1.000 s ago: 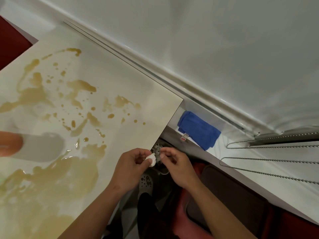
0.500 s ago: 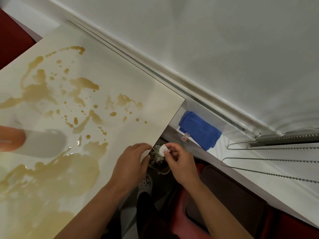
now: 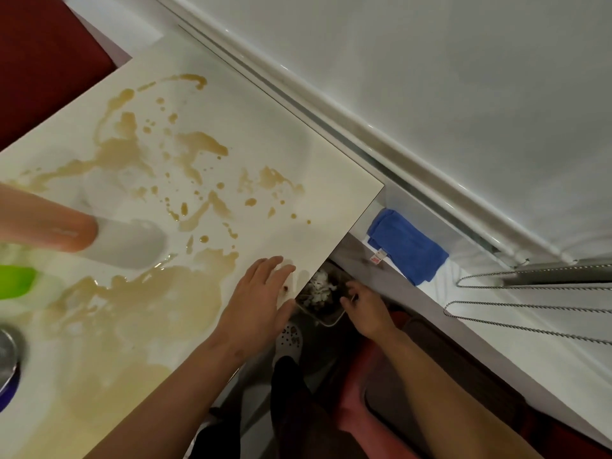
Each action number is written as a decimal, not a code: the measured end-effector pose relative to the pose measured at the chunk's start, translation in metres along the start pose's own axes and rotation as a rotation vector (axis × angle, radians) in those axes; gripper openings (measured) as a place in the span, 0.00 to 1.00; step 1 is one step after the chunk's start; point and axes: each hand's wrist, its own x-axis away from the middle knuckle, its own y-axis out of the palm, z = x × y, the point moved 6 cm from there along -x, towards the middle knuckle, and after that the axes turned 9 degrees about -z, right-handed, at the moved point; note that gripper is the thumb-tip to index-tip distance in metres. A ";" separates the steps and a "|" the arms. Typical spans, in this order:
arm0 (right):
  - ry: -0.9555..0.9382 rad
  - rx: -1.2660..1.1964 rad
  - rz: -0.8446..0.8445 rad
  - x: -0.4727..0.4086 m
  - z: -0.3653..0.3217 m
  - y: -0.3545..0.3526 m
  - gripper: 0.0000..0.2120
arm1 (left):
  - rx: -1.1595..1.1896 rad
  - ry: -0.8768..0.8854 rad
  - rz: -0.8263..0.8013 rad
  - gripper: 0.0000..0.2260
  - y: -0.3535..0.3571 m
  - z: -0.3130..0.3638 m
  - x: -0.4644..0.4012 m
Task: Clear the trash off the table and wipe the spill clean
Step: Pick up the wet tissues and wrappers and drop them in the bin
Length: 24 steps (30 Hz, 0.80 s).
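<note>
A wide brown spill (image 3: 159, 293) spreads across the white table (image 3: 298, 180), with splashes reaching the far side. My left hand (image 3: 258, 299) lies flat on the table's right edge with its fingers straight and holds nothing. A small dark speck (image 3: 285, 287) sits by its fingertips. Below the table edge stands a small trash bin (image 3: 326, 321) holding crumpled white bits (image 3: 319, 286). My right hand (image 3: 364, 309) hovers over the bin's right side, its fingers loosely bent and empty.
A folded blue cloth (image 3: 407, 246) lies on the white ledge beside the table's corner. A blurred orange-and-white object (image 3: 82, 236), something green (image 3: 15, 281) and a metal can (image 3: 6, 356) are at the table's left. Bead chains (image 3: 530, 313) hang at right. A red seat is below.
My right hand took the small white wad from my left hand and carried it over the bin; the wad is gone from its fingers. My left hand moved onto the table and flattened.
</note>
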 end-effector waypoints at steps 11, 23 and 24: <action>-0.312 -0.153 0.048 0.115 -0.130 0.022 0.12 | 0.170 -0.149 0.118 0.20 -0.034 -0.073 0.140; -0.657 0.011 -0.203 0.219 -0.321 0.160 0.11 | 0.322 -0.436 0.384 0.16 -0.065 -0.193 0.381; -0.675 0.027 -0.227 0.225 -0.331 0.176 0.11 | 0.333 -0.464 0.408 0.16 -0.065 -0.203 0.400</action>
